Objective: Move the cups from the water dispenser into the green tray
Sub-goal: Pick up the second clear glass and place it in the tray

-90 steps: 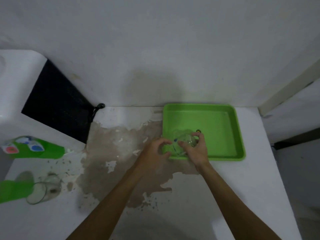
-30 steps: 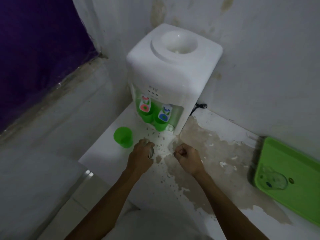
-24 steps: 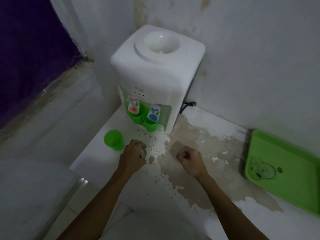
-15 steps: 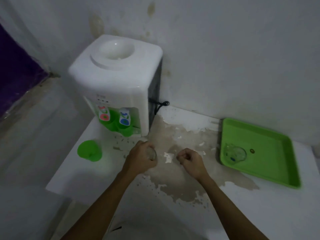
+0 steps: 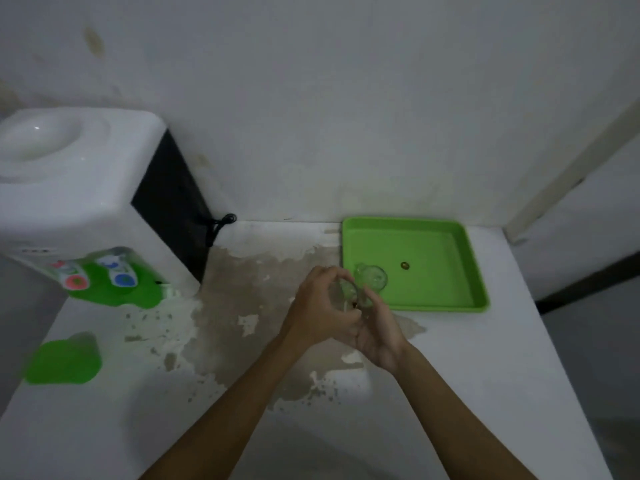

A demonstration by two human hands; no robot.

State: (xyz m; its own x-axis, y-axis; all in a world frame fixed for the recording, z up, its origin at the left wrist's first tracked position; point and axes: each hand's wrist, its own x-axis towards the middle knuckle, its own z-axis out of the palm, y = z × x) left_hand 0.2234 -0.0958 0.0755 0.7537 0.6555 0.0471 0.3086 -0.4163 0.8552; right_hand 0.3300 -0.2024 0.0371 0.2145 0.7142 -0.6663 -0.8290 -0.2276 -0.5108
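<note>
A clear glass cup (image 5: 346, 293) sits in the left hand (image 5: 320, 310), just off the near-left corner of the green tray (image 5: 446, 308). The left fingers (image 5: 329, 271) curl over and around its rim, closed on it. The right hand (image 5: 379, 327) meets the left one from the other side, palm turned up and inward; its fingers wrap toward the same cup, but whether they actually grip the glass or only touch the left hand cannot be told, since the hands overlap there.

A second clear cup (image 5: 371, 279) stands inside the tray at its near-left corner, just beside the held one. A small dark speck (image 5: 405, 265) lies on the tray floor near the middle, apart from that cup.

The tray rests on the white tabletop (image 5: 467, 358), close to the back wall (image 5: 346, 98). A large patch of worn, brownish surface (image 5: 242, 282) spreads between the tray and the water dispenser (image 5: 69, 188), which stands at the left end of the tabletop. The dispenser is white with a black side panel, two taps marked red (image 5: 75, 281) and blue (image 5: 123, 279), and a green bay beneath them. A black cord (image 5: 221, 221) loops out behind it. A green cup (image 5: 64, 358) stands on the tabletop in front of the dispenser, well apart from both hands; it is blurred.
</note>
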